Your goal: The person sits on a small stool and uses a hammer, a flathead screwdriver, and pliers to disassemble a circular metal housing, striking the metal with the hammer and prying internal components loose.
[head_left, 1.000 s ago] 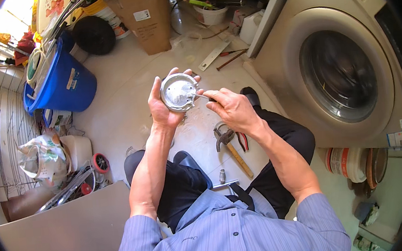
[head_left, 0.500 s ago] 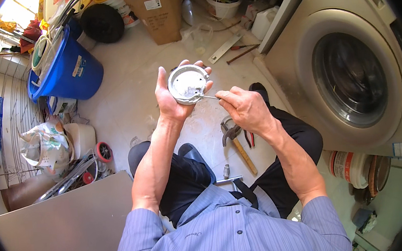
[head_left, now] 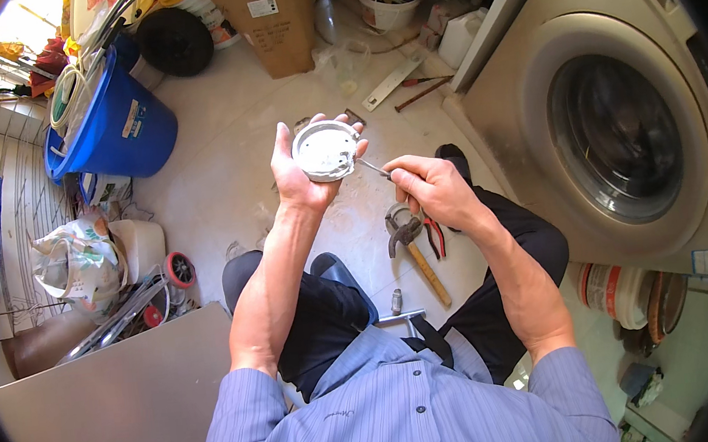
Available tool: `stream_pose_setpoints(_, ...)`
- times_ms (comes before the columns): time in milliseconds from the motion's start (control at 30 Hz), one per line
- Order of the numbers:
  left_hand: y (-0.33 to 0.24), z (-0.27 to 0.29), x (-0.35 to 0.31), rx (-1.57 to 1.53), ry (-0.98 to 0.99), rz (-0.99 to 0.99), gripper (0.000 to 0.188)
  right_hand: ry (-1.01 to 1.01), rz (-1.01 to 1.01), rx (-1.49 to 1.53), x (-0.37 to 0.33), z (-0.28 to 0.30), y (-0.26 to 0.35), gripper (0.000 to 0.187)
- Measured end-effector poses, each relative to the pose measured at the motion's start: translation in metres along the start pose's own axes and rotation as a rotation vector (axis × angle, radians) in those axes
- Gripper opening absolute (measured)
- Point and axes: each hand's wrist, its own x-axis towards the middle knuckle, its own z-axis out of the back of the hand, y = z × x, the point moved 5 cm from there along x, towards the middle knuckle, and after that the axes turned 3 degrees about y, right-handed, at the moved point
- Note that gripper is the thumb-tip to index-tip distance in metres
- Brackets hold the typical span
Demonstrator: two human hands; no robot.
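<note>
On the palm of my left hand (head_left: 300,187) rests a shallow round, whitish metal part (head_left: 326,151) with a raised rim, its open face up. My fingers curl around its far side and the thumb stands up at its left. My right hand (head_left: 435,191) pinches a thin screwdriver-like tool (head_left: 373,166); its handle end is hidden in the fingers. The tool's tip lies close to the rim's lower right; whether they touch, I cannot tell. Below my right hand, a wooden-handled hammer (head_left: 423,267) and red-and-black pliers (head_left: 435,237) lie on the floor.
A washing machine (head_left: 525,136) stands at the right. To the left are a blue bucket (head_left: 142,139), a bag (head_left: 76,260) and a grey panel (head_left: 115,397). A cardboard box (head_left: 271,24) stands at the far side. A small metal fitting (head_left: 397,302) sits between my legs.
The tool's tip has drawn back from inside the round part's rim toward the right. The round part has shifted slightly left and down, its face now brighter.
</note>
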Motion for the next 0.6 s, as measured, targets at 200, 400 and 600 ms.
stream_pose_setpoints(200,-0.007,0.000,-0.002,-0.005,-0.019,-0.038,0.067,0.151,-0.178,0.364,-0.003,-0.008,0.003,0.027)
stream_pose_setpoints(400,-0.006,-0.007,-0.004,-0.075,0.089,0.000,0.069,0.202,-0.127,0.274,-0.004,-0.016,0.005,0.027)
stream_pose_setpoints(600,-0.008,-0.009,-0.008,-0.098,0.134,0.014,0.071,0.072,0.058,-0.082,-0.008,-0.020,0.015,0.023)
